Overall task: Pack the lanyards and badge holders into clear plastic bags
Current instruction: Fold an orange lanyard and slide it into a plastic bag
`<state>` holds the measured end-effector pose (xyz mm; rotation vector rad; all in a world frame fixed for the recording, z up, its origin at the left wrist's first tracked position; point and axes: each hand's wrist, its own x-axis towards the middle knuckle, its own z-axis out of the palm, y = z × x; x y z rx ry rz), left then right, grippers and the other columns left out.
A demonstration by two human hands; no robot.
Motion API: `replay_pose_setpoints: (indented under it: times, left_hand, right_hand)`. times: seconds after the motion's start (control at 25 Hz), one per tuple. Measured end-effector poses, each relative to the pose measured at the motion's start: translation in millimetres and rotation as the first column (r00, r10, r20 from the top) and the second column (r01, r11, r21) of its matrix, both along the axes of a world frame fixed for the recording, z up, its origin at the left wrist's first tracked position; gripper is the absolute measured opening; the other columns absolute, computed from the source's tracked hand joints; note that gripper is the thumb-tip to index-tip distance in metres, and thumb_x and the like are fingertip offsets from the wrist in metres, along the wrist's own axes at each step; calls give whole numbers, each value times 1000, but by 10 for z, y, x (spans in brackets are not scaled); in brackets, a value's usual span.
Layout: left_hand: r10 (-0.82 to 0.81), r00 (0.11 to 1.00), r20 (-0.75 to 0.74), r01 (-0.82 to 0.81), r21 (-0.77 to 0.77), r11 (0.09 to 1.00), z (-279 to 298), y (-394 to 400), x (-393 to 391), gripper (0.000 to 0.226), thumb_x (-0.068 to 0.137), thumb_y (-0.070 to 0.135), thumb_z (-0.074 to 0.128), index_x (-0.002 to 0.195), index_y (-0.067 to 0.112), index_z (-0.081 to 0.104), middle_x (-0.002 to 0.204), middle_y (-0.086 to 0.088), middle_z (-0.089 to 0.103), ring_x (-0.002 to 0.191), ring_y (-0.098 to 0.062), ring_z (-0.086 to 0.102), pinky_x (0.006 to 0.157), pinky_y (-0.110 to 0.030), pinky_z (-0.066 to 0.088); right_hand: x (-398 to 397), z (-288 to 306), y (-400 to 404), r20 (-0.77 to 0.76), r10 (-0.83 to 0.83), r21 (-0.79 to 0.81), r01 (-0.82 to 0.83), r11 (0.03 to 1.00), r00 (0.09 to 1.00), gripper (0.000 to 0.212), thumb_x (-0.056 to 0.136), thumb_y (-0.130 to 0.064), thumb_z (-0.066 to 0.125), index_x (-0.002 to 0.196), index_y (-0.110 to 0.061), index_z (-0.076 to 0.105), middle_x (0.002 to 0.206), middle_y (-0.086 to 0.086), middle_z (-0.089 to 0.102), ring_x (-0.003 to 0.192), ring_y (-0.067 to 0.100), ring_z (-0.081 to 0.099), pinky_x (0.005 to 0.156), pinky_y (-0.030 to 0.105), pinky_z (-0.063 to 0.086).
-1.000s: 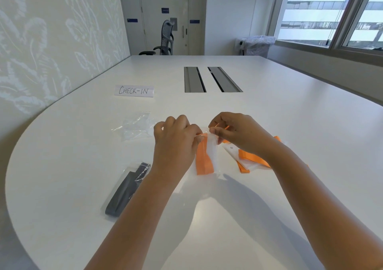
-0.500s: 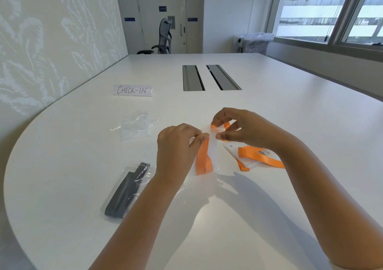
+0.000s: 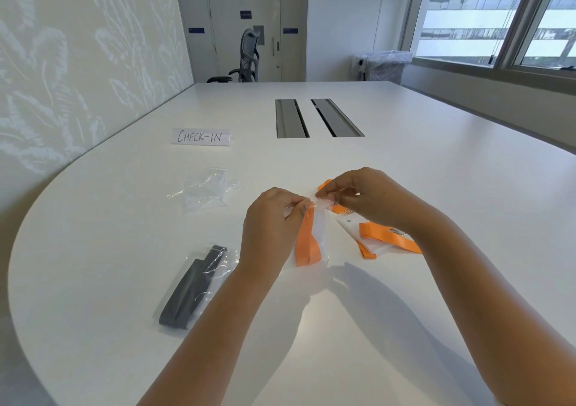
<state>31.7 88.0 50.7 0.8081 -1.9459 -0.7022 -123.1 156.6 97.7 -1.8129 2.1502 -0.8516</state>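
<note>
Both hands pinch the bag (image 3: 314, 237) at its far mouth, left hand (image 3: 274, 228) and right hand (image 3: 371, 200) almost touching; its long axis, lanyard (image 3: 307, 243) inside, runs near-to-far.

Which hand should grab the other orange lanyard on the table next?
Probably the right hand. The loose orange lanyard lies just under its wrist, on the right side. The left hand is farther away and pinches the top of the bag, with the packed lanyard inside.
</note>
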Motion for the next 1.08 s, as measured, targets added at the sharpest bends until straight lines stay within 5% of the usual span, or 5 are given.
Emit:
replay_pose_setpoints:
  times: [0.28,0.48,0.6,0.84,1.08]
  left_hand:
    - [20,993,115,-4,-144,990,34,50,7,18,85,28,63,89,11,71,94,1,67,83,-19,63,78,-35,48]
    - [96,974,207,-51,-211,976,67,38,31,23,87,31,59,89,11,69,93,0,67,82,-21,62,81,-36,45]
    - [123,962,244,-60,-250,966,69,22,30,23,88,28,58,83,8,68,85,-5,66,79,-25,58,88,-36,41]
    - [66,981,180,-14,-274,962,57,16,6,23,88,20,59,79,1,69,77,-11,63,69,-21,53,112,-25,15]
    - [-58,989,-133,54,-37,998,40,40,33,3,80,16,70,78,18,67,72,11,66,71,1,60,89,-12,42]
  right_hand:
    - [144,-8,-6,-65,42,142,-33,989,997,45,95,-44,39,64,-13,49,54,-3,33,49,8,33,47,16,28]
    - [133,-13,-10,-58,124,123,-116,986,991,41,97,-39,37,101,-12,68,74,-19,50,63,-17,46,60,4,33]
    - [89,-12,0,-40,177,141,-170,975,983,37,95,-39,42,106,-15,69,97,-13,62,80,-6,53,72,8,37]
    - [19,6,25,-78,142,75,-136,988,987,19,89,-27,60,101,-21,72,99,-9,66,91,6,58,78,10,40]
    - [22,52,32,-19,81,-70,-82,994,997,8,84,-24,66,86,-26,73,75,-22,63,67,-14,55,65,0,40]
